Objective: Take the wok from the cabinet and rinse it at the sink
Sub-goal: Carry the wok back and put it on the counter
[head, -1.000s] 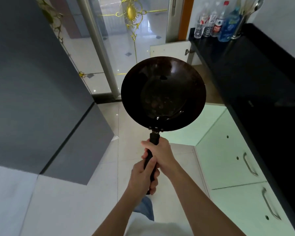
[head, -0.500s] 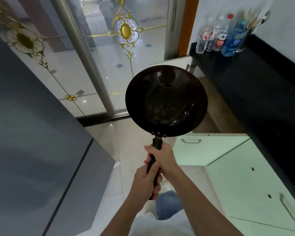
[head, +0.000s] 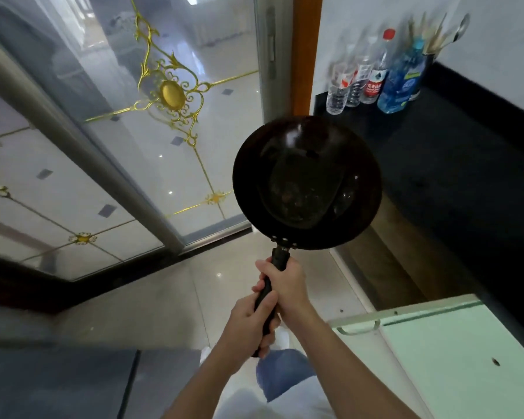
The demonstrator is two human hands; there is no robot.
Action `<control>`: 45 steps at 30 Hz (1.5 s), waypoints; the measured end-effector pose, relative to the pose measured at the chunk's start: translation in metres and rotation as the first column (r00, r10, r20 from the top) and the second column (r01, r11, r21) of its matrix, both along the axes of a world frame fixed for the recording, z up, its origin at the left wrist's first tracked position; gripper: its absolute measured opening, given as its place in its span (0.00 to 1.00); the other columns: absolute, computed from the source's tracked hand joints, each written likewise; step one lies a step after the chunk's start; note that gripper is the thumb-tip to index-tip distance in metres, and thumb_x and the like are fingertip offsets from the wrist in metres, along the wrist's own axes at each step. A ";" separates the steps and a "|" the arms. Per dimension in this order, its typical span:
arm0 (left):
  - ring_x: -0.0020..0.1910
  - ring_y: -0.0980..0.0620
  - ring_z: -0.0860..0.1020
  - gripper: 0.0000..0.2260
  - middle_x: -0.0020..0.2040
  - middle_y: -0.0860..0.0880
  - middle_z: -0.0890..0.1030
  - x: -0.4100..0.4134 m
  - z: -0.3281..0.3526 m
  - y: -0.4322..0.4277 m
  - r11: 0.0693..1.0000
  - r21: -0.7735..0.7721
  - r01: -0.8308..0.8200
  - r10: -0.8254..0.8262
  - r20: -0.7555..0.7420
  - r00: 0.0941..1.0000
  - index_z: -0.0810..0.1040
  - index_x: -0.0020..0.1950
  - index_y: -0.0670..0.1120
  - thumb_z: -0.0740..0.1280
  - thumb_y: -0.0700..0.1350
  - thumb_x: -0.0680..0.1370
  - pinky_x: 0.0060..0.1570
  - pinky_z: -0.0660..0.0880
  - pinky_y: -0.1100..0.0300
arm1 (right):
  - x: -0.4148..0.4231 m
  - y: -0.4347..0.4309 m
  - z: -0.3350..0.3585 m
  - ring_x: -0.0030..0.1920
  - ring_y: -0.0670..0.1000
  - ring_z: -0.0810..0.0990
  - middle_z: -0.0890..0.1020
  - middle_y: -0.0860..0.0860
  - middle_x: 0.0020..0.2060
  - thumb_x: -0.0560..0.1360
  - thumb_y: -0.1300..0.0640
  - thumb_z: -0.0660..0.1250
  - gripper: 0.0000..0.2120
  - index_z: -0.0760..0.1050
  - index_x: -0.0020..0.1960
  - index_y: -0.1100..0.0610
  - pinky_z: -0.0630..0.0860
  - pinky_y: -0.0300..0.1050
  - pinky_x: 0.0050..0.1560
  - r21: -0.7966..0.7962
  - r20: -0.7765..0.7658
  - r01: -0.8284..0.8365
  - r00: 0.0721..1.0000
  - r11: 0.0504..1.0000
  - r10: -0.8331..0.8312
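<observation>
- Your right hand (head: 288, 285) is clenched round the upper part of the black handle (head: 268, 293), just below the rivets.
- Your left hand (head: 248, 323) wraps the lower part of the handle, touching the right hand.
- Beyond your fingers the wok (head: 307, 182) is held in the air, its dark inside facing you.
- Right of your hands, an open cabinet door (head: 406, 316) juts out.
- Past the wok, bottles (head: 372, 77) stand on the black counter (head: 466, 152).
- To the left, a glass door (head: 133, 116) with gold ornament.
</observation>
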State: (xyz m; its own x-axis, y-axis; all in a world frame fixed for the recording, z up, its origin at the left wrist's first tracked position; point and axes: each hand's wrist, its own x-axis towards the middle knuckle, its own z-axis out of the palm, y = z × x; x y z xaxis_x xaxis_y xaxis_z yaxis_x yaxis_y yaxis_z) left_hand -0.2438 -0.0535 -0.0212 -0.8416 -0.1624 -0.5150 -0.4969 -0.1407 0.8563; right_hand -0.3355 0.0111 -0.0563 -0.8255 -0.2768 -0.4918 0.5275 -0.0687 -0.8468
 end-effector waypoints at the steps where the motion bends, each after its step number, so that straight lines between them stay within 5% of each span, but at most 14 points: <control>1: 0.23 0.52 0.68 0.14 0.31 0.45 0.73 -0.018 0.001 -0.009 0.999 -0.006 0.032 -0.032 0.011 0.999 0.74 0.46 0.38 0.60 0.48 0.82 0.21 0.69 0.61 | -0.015 -0.006 0.000 0.27 0.53 0.78 0.77 0.53 0.26 0.76 0.63 0.70 0.06 0.74 0.43 0.60 0.82 0.51 0.38 -0.007 0.006 0.030 1.000 1.000 -0.030; 12: 0.21 0.54 0.67 0.14 0.29 0.48 0.74 -0.163 0.016 -0.045 0.949 0.013 0.314 -0.314 0.086 0.946 0.74 0.44 0.40 0.61 0.50 0.82 0.19 0.66 0.62 | -0.135 -0.019 0.006 0.26 0.51 0.77 0.76 0.52 0.26 0.76 0.63 0.70 0.05 0.74 0.44 0.63 0.79 0.46 0.33 0.012 0.052 0.311 0.949 0.950 -0.311; 18: 0.19 0.54 0.66 0.16 0.27 0.48 0.73 -0.218 -0.005 -0.036 0.899 0.038 0.437 -0.439 0.096 0.893 0.72 0.42 0.38 0.61 0.49 0.81 0.17 0.65 0.63 | -0.175 0.000 -0.004 0.26 0.52 0.78 0.78 0.51 0.24 0.75 0.63 0.71 0.05 0.75 0.42 0.60 0.82 0.53 0.39 0.087 0.072 0.441 0.891 0.893 -0.447; 26: 0.21 0.50 0.67 0.17 0.30 0.44 0.73 -0.314 -0.030 -0.022 0.756 0.087 0.649 -0.654 0.117 0.747 0.76 0.39 0.42 0.63 0.53 0.80 0.20 0.65 0.61 | -0.242 0.028 -0.007 0.28 0.55 0.79 0.79 0.54 0.24 0.70 0.62 0.69 0.13 0.75 0.27 0.55 0.81 0.53 0.35 0.257 0.074 0.630 0.743 0.732 -0.665; 34: 0.20 0.53 0.66 0.17 0.27 0.48 0.73 -0.399 -0.028 -0.010 0.537 0.196 0.821 -0.843 0.102 0.528 0.73 0.40 0.41 0.61 0.52 0.81 0.19 0.66 0.62 | -0.294 0.038 -0.002 0.29 0.57 0.78 0.78 0.55 0.25 0.68 0.57 0.73 0.12 0.75 0.28 0.56 0.79 0.54 0.37 0.264 0.059 0.783 0.569 0.563 -0.820; 38: 0.21 0.53 0.67 0.17 0.28 0.48 0.73 -0.427 -0.030 0.000 0.457 0.215 0.863 -0.890 0.105 0.445 0.74 0.40 0.42 0.61 0.54 0.81 0.20 0.66 0.62 | -0.315 0.050 0.001 0.31 0.54 0.79 0.80 0.54 0.29 0.66 0.53 0.75 0.10 0.78 0.37 0.58 0.81 0.54 0.39 0.283 0.058 0.824 0.496 0.491 -0.866; 45: 0.21 0.52 0.65 0.16 0.29 0.47 0.72 -0.465 -0.023 0.040 0.413 0.217 0.885 -0.911 0.091 0.403 0.73 0.41 0.41 0.60 0.50 0.82 0.19 0.64 0.62 | -0.347 0.086 -0.002 0.29 0.56 0.78 0.79 0.56 0.26 0.70 0.59 0.73 0.09 0.76 0.35 0.60 0.80 0.55 0.39 0.249 0.070 0.862 0.439 0.442 -0.896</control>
